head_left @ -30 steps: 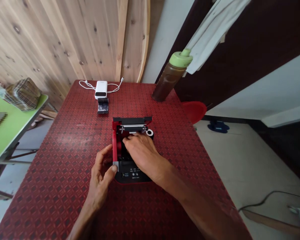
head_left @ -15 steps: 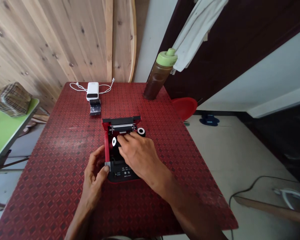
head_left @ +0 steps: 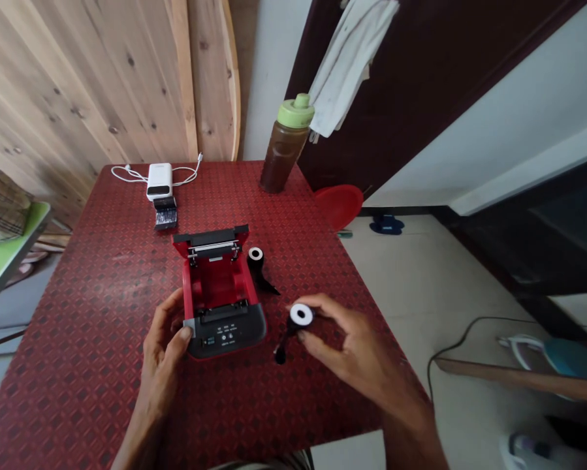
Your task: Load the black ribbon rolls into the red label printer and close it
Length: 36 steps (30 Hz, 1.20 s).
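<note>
A small red and black label printer (head_left: 232,331) lies on the table with its lid raised and its red roll bay bare. My left hand (head_left: 162,349) grips the printer's left front corner, thumb on top and fingers along the side. To the right of the printer, my right hand (head_left: 354,346) pinches a black roll with a white core (head_left: 293,316) between thumb and fingers. A loose black strip hangs from that roll toward the lower left. A second black roll (head_left: 256,263) stands beside the printer's right side, its strip trailing on the table.
At the table's back edge are a white power bank (head_left: 160,177) with a cable and a small black packet (head_left: 166,214). A brown bottle with a green lid (head_left: 287,143) stands at the back right. A red basin (head_left: 339,205) is beyond the right edge.
My right hand has lifted the black roll out of the printer's bay and moved right with it. My left hand still holds the printer's corner. The view has shifted right.
</note>
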Tool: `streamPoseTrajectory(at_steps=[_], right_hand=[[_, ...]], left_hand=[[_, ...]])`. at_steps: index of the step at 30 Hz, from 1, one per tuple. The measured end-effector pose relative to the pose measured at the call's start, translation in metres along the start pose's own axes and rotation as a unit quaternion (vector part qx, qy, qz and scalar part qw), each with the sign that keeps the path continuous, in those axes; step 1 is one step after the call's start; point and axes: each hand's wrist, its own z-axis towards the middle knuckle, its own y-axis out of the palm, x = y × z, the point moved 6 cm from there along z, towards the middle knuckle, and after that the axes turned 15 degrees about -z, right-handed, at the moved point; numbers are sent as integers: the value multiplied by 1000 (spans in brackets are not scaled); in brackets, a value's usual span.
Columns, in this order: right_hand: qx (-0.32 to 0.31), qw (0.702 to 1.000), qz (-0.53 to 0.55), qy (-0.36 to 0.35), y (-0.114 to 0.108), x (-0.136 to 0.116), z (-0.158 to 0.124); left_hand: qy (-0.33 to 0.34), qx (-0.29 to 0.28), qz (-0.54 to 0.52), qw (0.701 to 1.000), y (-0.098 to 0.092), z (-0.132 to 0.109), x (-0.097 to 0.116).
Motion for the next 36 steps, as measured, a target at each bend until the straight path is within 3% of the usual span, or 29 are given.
streamPoseTrajectory(at_steps=[3,6,13,16,19,22,24,27,30,33,36], right_hand=[[-17,999,31,36,41,16,-5],[-24,997,69,25,68,17,3],[-31,996,76,15,81,28,4],[-37,999,35,18,67,31,-8],[-32,999,-9,23,32,30,-10],[47,997,-45,44,-8,31,15],[92,993,-58,35,-16,35,46],[43,998,-48,4,13,44,98],[0,999,-36,-30,52,44,132],[-15,998,-24,-61,76,37,142],[-10,998,-18,-67,75,31,138]], left_hand=[[-9,4,-14,1000,-3,-1,-5],[-16,8,-22,1000,-4,-1,-7],[7,10,-2,1000,-2,-1,-1],[12,0,-3,1000,-1,0,-1],[-6,-4,-11,1000,-1,1,-2],[-6,-2,-6,1000,-1,1,-2],[-1,-3,-2,1000,-1,1,-1],[-5,-2,-4,1000,0,0,-1],[-7,1,-6,1000,0,0,-1],[-5,-2,-9,1000,1,0,-1],[-5,-7,-18,1000,1,-1,-1]])
